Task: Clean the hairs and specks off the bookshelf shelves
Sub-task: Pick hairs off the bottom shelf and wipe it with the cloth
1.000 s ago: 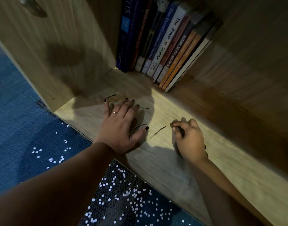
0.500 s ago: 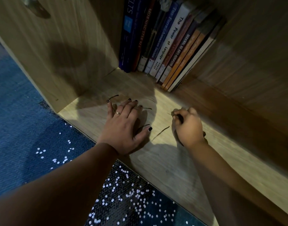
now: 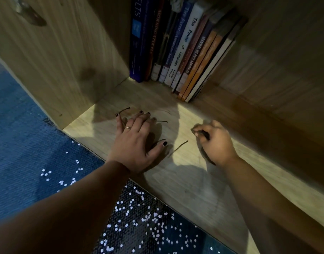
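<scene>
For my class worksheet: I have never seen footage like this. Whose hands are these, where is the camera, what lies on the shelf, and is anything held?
No machine here: a person wearing a head camera looks down at their own hands. The left hand lies flat on the wooden shelf, fingers straight. The right hand is curled, pinching a dark tuft, too blurred to identify. Loose hair strands lie on the shelf around the left hand. Books stand at the back.
</scene>
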Action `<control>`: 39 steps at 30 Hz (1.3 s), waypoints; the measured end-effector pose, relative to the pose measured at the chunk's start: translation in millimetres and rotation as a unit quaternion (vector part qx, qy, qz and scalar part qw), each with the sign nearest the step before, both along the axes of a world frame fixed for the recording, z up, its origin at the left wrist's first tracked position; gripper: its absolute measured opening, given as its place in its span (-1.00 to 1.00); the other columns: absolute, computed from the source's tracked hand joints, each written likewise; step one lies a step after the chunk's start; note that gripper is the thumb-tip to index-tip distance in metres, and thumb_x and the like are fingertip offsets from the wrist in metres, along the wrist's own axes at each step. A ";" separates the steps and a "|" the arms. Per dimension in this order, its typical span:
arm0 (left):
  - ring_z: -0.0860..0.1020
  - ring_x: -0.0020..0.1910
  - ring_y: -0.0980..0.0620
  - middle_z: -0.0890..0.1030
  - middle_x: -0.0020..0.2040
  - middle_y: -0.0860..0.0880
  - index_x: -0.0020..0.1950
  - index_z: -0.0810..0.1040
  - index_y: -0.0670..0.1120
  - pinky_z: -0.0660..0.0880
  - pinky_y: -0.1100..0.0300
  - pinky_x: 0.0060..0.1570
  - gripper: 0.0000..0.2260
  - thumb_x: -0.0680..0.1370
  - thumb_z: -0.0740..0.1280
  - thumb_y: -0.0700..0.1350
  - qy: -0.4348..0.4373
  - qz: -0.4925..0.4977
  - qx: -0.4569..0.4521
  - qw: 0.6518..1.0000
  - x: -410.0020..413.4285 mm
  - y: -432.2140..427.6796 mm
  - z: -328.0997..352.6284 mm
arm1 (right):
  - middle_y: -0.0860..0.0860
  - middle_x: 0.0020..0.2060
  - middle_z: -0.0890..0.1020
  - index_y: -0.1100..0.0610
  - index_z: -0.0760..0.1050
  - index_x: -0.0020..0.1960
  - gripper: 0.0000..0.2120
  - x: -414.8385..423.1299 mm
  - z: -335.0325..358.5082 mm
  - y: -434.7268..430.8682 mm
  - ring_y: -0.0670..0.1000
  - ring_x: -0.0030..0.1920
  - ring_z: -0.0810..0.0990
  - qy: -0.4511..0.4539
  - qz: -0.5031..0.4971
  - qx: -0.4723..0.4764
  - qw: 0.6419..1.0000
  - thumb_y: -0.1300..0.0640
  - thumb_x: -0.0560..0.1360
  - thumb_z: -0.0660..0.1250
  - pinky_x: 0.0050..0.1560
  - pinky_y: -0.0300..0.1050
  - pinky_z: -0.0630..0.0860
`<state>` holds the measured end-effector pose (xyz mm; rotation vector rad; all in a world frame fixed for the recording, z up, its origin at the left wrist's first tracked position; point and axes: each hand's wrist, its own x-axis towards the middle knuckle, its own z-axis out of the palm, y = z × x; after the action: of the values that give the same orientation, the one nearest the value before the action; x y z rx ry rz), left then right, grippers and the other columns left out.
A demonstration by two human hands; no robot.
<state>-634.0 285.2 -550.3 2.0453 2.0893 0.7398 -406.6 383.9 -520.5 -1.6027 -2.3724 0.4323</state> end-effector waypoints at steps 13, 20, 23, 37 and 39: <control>0.34 0.41 -0.11 0.46 0.37 -0.10 0.39 0.42 -0.07 -0.03 -0.36 0.46 -0.38 0.50 0.16 0.34 0.004 0.003 0.010 1.000 1.3 0.2 -2.1 | 0.00 0.00 0.43 0.13 0.61 0.09 -0.80 -37.1 -8.4 11.7 0.02 0.02 0.51 0.041 -0.011 -0.005 0.999 0.26 0.53 0.28 0.17 -0.30 0.34; 0.36 0.40 -0.14 0.46 0.38 -0.11 0.39 0.43 -0.08 -0.02 -0.37 0.45 -0.36 0.50 0.12 0.35 0.005 0.004 0.011 1.000 0.9 0.1 -2.0 | -0.07 -0.05 0.39 0.02 0.61 0.11 -0.80 0.6 -4.9 -10.6 -0.10 -0.09 0.42 0.028 -0.029 -0.004 0.999 0.19 0.54 0.29 0.07 -0.38 0.27; 0.37 0.39 -0.14 0.47 0.37 -0.12 0.38 0.44 -0.09 0.00 -0.38 0.45 -0.35 0.51 0.10 0.35 0.008 0.003 0.015 1.000 1.0 -0.4 -1.9 | -0.05 -0.08 0.40 0.00 0.62 0.08 -0.82 24.8 -7.2 -27.4 -0.06 -0.10 0.46 0.021 -0.044 0.017 0.999 0.17 0.52 0.33 0.03 -0.33 0.30; 0.36 0.40 -0.15 0.44 0.39 -0.11 0.40 0.43 -0.11 -0.04 -0.34 0.46 -0.32 0.49 0.09 0.36 0.023 0.008 0.003 1.000 1.4 1.1 -3.9 | -0.02 0.00 0.39 0.17 0.57 0.10 -0.83 -19.4 -12.7 -8.7 -0.02 -0.04 0.48 0.081 -0.075 -0.008 0.994 0.24 0.55 0.27 0.06 -0.47 0.24; 0.37 0.39 -0.15 0.45 0.38 -0.11 0.38 0.45 -0.11 -0.01 -0.35 0.45 -0.32 0.48 0.09 0.35 0.028 0.006 0.004 1.000 1.4 2.1 -4.9 | -0.02 0.00 0.39 0.14 0.55 0.11 -0.82 -10.8 -14.1 -34.2 -0.04 -0.05 0.47 0.072 -0.098 0.007 0.993 0.21 0.54 0.28 0.08 -0.43 0.29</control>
<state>-632.6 287.3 -555.2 2.0829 2.1329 0.7021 -417.5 349.7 -534.6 -1.7161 -2.0856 0.4723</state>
